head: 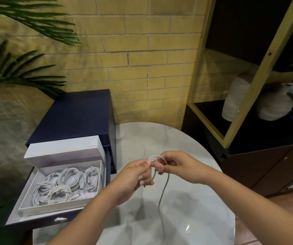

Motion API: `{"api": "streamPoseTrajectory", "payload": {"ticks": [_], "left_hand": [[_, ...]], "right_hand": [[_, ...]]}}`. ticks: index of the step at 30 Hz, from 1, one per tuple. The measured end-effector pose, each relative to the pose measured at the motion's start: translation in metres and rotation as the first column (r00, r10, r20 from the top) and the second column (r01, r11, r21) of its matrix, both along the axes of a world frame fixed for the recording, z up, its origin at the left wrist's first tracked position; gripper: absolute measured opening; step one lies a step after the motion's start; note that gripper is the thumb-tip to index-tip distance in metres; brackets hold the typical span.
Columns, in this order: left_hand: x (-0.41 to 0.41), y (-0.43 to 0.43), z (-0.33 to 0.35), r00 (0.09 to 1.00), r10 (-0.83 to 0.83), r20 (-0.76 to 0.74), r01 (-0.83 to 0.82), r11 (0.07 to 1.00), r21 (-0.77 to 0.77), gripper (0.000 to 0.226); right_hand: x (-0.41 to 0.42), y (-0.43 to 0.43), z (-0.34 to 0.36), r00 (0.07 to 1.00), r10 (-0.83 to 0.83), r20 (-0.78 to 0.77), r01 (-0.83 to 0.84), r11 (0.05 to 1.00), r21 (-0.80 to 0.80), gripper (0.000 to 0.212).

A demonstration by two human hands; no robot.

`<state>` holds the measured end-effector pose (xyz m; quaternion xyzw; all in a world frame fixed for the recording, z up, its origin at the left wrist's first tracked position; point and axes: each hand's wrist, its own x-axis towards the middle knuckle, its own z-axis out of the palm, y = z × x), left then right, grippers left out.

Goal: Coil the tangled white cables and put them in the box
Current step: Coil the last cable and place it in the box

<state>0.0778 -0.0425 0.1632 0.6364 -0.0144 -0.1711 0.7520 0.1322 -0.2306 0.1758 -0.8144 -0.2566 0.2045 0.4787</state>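
Two hands hold a part-coiled white cable (165, 183) over the marble bench (195, 220), as seen on my remote feed.

Nearest me, the cable's loose tail hangs down to the bench. Above it, the left hand (135, 175) has its grip closed round a small coil, fingers curled through the loops. The right hand (177, 167) pinches the strand at the top of the coil. To their left, the white box (50, 208) sits in the open drawer of a navy cabinet (82, 114). It holds several coiled cables (68, 181), and its lid (66, 147) is tilted up behind it. Beyond are a yellow brick wall (142, 50) and two ribbed vases (236, 101) on a shelf.
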Motion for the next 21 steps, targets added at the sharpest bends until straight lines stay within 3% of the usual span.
{"api": "streamPoseTrajectory", "payload": {"ticks": [13,17,21], "left_hand": [[0.0,-0.007,0.002,0.996,-0.029,0.081,0.022,0.996,0.082,0.038],[0.001,-0.006,0.005,0.999,-0.041,0.01,0.041,0.999,-0.009,0.051],[-0.001,-0.003,0.003,0.998,-0.048,0.028,0.048,0.999,0.004,0.047]], "right_hand": [[-0.007,0.012,-0.006,0.982,-0.056,-0.178,0.077,0.991,0.113,0.016],[-0.007,0.012,-0.004,0.974,-0.073,-0.214,0.103,0.986,0.133,0.015],[-0.008,0.012,-0.005,0.967,-0.066,-0.246,0.101,0.986,0.135,0.016]]}}
